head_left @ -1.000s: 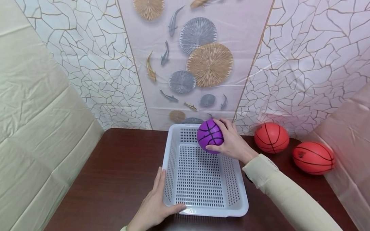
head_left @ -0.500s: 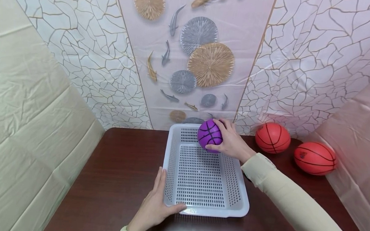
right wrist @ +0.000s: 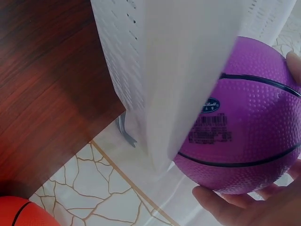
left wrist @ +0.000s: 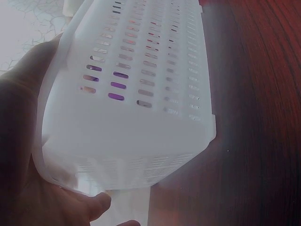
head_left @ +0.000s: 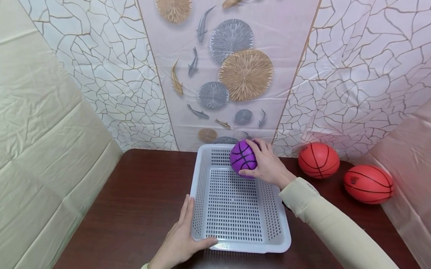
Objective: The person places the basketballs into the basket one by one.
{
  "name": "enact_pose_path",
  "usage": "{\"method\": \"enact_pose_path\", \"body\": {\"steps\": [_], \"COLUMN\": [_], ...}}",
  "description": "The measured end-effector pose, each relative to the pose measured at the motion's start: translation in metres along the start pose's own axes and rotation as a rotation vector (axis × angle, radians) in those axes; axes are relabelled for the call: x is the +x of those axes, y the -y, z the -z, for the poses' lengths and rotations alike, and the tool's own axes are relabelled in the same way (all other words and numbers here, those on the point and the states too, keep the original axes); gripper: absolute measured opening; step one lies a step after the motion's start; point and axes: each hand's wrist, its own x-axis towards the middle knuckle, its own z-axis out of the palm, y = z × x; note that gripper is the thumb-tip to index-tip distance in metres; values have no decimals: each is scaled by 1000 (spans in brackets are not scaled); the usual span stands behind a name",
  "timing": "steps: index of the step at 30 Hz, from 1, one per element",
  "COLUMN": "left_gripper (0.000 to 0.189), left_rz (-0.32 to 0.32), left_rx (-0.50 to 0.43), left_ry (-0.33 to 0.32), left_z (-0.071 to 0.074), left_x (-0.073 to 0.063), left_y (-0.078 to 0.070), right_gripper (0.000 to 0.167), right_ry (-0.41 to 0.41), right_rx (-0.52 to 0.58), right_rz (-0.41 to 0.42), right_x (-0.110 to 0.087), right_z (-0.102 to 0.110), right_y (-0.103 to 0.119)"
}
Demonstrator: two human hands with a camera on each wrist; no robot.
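My right hand (head_left: 268, 165) grips a small purple basketball (head_left: 241, 158) from its right side, fingers over the top and thumb at the front. The ball is at the back right of a white perforated plastic basket (head_left: 284, 236), inside its wall; whether it touches the floor of the basket cannot be told. In the right wrist view, the purple ball (right wrist: 254, 117) shows a printed label and barcode behind the basket wall. My left hand (head_left: 179, 234) rests on the basket's front left corner, fingers straight along the left rim and thumb extended along the front rim.
Two red basketballs, one farther back (head_left: 318, 160) and one nearer the right wall (head_left: 368, 184), lie on the dark wooden table (head_left: 142, 195) right of the basket. Patterned cloth (head_left: 251, 17) hangs behind the table, with plain cloth walls on both sides.
The right hand has shifted very slightly on the purple basketball, its fingers a little further left. The ball, basket and left hand have barely moved.
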Motion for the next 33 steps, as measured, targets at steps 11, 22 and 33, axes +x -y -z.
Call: {"method": "enact_pose_path", "body": {"steps": [11, 22, 33], "left_gripper": [129, 128, 127], "left_rz": [15, 2, -3], "left_rx": [-6, -6, -1], "left_ry": [-1, 8, 0], "left_z": [1, 0, 0], "left_x": [0, 2, 2], "left_y": [2, 3, 2], "right_gripper": [110, 109, 105], "right_ry": [58, 209, 139], "right_rx": [-201, -240, -176], "right_rz": [91, 280, 227], "right_x": [2, -4, -6], "right_z": [-7, -16, -16], "right_y": [6, 0, -5]}}
